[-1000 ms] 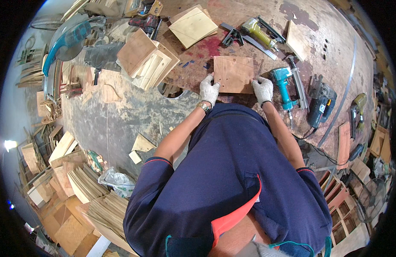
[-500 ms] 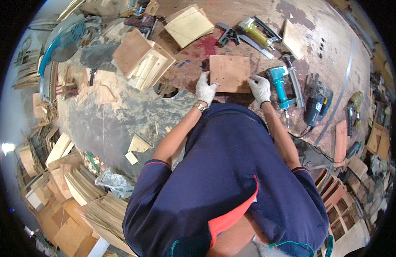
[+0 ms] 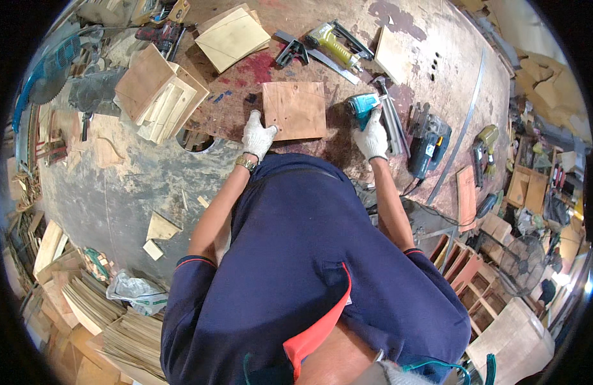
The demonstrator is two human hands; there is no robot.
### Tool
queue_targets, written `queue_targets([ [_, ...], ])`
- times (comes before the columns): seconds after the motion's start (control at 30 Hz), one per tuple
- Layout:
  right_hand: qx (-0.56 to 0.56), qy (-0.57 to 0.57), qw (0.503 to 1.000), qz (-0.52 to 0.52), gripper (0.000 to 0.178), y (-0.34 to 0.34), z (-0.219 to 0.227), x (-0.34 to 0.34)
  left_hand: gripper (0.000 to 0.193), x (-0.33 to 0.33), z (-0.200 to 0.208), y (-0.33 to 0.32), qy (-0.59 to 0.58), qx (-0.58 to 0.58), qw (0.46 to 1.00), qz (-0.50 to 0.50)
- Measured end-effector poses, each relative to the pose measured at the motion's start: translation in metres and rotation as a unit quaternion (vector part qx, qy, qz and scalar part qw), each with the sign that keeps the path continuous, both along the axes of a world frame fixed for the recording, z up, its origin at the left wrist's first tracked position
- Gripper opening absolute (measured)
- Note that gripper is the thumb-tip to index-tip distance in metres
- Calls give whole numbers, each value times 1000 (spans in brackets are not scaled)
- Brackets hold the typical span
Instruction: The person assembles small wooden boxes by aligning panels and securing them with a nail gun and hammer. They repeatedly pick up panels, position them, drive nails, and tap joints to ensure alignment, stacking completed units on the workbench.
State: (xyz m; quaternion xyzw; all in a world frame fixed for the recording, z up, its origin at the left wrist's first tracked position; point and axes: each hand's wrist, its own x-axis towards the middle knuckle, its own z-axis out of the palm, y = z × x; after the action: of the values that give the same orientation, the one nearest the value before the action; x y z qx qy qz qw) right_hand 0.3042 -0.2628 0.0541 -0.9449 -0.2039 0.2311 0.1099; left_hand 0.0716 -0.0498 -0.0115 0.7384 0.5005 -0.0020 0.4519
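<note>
Here, left hand (image 3: 258,136) grips squarish board (image 3: 294,112), right hand (image 3: 371,137) grips teal nailer (image 3: 361,105), its magazine (image 3: 394,123) slanting away leftward

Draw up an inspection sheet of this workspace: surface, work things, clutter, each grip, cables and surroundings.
Surface: worn worktable, red stain and dark patches.
Job's things: wooden board; teal nail gun to its right.
Clutter: wood panels, yellow-green nail gun, black power tool, triangular offcut.
Left grip: gloved, against the board's left edge.
Right grip: gloved, over the teal nail gun's handle; finger closure hidden.
Cables: black cable near the black power tool; far end unclear.
Surroundings: wood strips lower left, fan lower right.
</note>
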Motion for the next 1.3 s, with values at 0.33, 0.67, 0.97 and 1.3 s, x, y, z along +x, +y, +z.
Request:
queue_targets([
  [0.33, 218, 161, 959, 85, 54, 10, 55, -19, 64, 1, 4, -3, -22, 68, 997, -7],
  [0.67, 207, 133, 963, 108, 56, 14, 51, -24, 62, 2, 8, -4, -25, 65, 998, -7],
  [0.97, 249, 187, 943, 115, 48, 45, 53, -22, 52, 3, 15, -5, -45, 93, 994, -22],
  [1.3, 228, 133, 960, 92, 52, 50, 56, -27, 45, 1, 18, -5, -57, 70, 996, -6],
])
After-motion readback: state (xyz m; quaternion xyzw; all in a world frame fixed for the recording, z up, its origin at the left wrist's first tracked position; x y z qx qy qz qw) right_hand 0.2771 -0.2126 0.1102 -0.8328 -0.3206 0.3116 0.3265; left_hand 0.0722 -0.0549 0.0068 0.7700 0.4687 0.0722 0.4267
